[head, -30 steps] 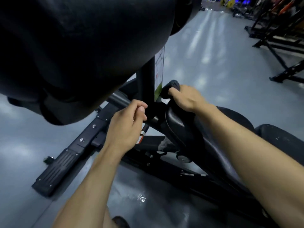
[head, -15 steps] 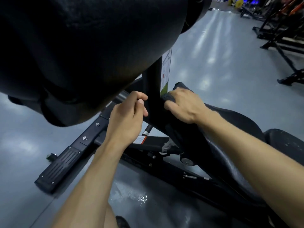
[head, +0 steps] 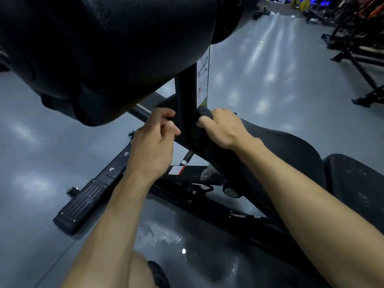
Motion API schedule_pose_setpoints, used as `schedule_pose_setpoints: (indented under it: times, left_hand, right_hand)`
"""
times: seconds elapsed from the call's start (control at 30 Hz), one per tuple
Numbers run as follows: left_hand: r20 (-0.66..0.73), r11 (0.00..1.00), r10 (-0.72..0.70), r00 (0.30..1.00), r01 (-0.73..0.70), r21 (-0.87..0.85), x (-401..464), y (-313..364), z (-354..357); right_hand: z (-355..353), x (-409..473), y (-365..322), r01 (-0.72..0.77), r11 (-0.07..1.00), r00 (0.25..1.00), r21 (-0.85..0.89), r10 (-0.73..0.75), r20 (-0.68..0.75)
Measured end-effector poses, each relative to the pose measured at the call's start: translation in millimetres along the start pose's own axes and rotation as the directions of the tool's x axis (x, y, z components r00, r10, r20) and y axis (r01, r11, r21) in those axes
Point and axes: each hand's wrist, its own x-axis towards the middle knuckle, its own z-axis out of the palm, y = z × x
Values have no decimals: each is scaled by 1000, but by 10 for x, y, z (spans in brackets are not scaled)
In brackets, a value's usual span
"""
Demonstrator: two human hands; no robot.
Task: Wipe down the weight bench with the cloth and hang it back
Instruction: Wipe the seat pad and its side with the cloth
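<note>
The weight bench has a black seat pad [head: 291,146] at the right and a black upright post [head: 186,104] with a white label. My right hand [head: 224,129] grips a bunched dark cloth [head: 204,114] and presses it against the right side of the post, where the seat's tip meets it. My left hand [head: 153,142] is at the post's left side, its fingers curled round the post's edge. Whether it also pinches an end of the cloth is hidden by the dark surfaces.
A large black roller pad [head: 108,48] hangs over the upper left, close to my head. The bench's base bar with a ribbed foot plate [head: 83,202] runs across the grey floor at lower left. Dark gym racks [head: 357,44] stand at the far right.
My right hand has slid the cloth from the seat pad's tip in against the upright post. My left hand has stayed at the post's left side.
</note>
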Motion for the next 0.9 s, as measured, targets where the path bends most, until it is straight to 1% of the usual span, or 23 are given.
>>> schedule_pose_setpoints:
  times: [0.03,0.07,0.13,0.2,0.23,0.27,0.3,0.33,0.37,0.4,0.43,0.5,0.53,0.57,0.6,0.67,0.7,0.73,0.77,0.8,0.83,0.87,0.9]
  left_hand:
    - [-20,1000,0,1000,0,3,-19,8,-28]
    - [-43,1000,-3,999,3,1,-37,14,-57]
    - [-80,1000,-18,997,17,-14,-71,32,-75]
    - [-88,999,-31,996,28,-32,-99,51,-38]
    - [-79,998,-40,996,37,-42,-117,59,-4]
    - [-64,997,-50,997,47,-55,-133,67,29]
    - [-44,996,-61,997,58,-71,-147,71,61]
    - [-19,994,-70,997,68,-85,-164,68,86]
    - [4,993,-71,997,71,-92,-175,57,103]
    - [18,994,-62,998,63,-92,-183,43,111]
    - [28,995,-45,999,47,-87,-186,32,118]
    - [47,997,-15,999,18,-76,-176,19,139]
    - [55,997,-7,998,12,-79,-169,18,162]
    - [63,996,-4,998,9,-83,-159,22,193]
    - [71,996,0,997,7,-89,-150,32,230]
    - [94,994,20,995,-9,-109,-130,73,318]
    - [106,993,39,994,-27,-116,-116,101,367]
    - [114,991,64,991,-50,-123,-99,127,416]
    - [119,989,88,989,-73,-131,-81,149,467]
    - [123,986,108,986,-91,-138,-65,166,508]
    - [128,984,123,984,-105,-142,-46,174,545]
    - [134,983,135,982,-116,-141,-30,175,578]
    - [139,983,144,980,-125,-136,-12,170,608]
  right_hand:
    - [33,14,-70,-36,998,999,-60,34,-35]
    - [121,-47,-132,18,989,997,-145,-28,-69]
    - [251,-355,-258,173,967,983,-186,-182,-29]
    - [254,-641,-268,247,964,968,-98,-240,78]
    - [219,-718,-251,243,969,963,-40,-236,131]
    - [148,-759,-242,198,979,969,35,-201,146]
    - [63,-765,-204,128,980,981,149,-147,125]
    - [-54,-761,-153,23,953,995,302,-52,88]
    - [-204,-742,-90,-89,884,996,459,78,43]
    - [-369,-719,9,-171,776,975,607,222,-10]
    - [-531,-715,146,-206,658,933,725,354,-57]
    - [-831,-764,484,-157,470,816,869,557,-154]
    - [-932,-811,641,-131,394,755,910,634,-166]
    - [-983,-876,754,-120,349,718,929,677,-162]
    - [-971,-958,813,-142,336,710,931,690,-141]
    - [-750,-1140,804,-284,470,747,836,655,-114]
    - [-549,-1248,754,-367,582,776,726,621,-105]
    - [-326,-1370,652,-400,751,850,526,519,-95]
    - [-119,-1483,525,-306,915,939,264,336,-78]
    - [50,-1561,432,-148,989,986,12,148,-71]
    - [153,-1595,393,-43,991,997,-124,36,-62]
    - [179,-1575,412,-15,988,998,-154,6,-61]
    - [152,-1493,501,-29,992,998,-120,23,-55]
